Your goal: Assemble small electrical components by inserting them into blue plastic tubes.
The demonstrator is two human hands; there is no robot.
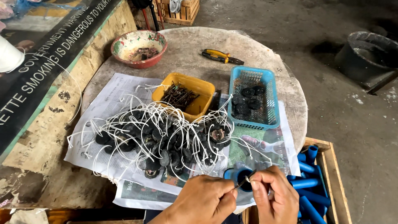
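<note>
My left hand pinches a thin dark nail whose tip sits at the mouth of a short blue tube. My right hand grips that blue tube from the right side, near the table's front edge. Just beyond the hands lies a heap of black round pieces with white strings on spread newspaper. A yellow tub holds several rusty nails. A blue basket contains several black discs.
A red-rimmed bowl and yellow-handled pliers lie at the round table's far side. A wooden crate of blue tubes stands at the right. A printed board leans on the left. A dark tub sits on the floor.
</note>
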